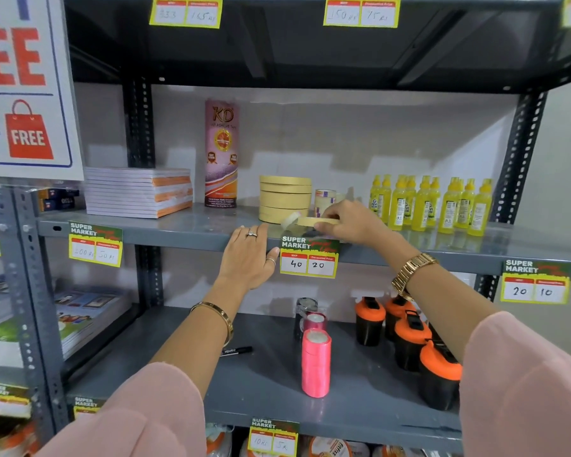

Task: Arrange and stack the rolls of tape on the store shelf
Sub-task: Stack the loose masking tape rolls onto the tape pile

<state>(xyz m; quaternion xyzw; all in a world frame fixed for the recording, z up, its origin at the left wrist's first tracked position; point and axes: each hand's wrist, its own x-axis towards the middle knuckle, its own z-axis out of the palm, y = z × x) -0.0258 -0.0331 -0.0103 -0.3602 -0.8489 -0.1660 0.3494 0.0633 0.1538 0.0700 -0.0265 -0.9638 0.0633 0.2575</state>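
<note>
A stack of several tan masking tape rolls (285, 197) stands on the grey middle shelf (185, 225). Behind and to its right is a short stack of clear tape rolls (324, 201). My right hand (350, 224) grips a flat tan tape roll (314, 221) just above the shelf in front of the stack, and a smaller clear tape roll (290, 220) leans tilted against its left end. My left hand (248, 258) rests palm-down on the shelf's front edge, fingers spread, holding nothing. A tall pink KD tape tube (221, 153) stands left of the stack.
Notebooks (139, 191) are piled at the shelf's left; yellow glue bottles (432, 202) fill the right. A price tag (309, 258) hangs on the front edge. The lower shelf holds pink ribbon spools (315, 361), orange-lidded black containers (409, 338) and a marker (236, 350).
</note>
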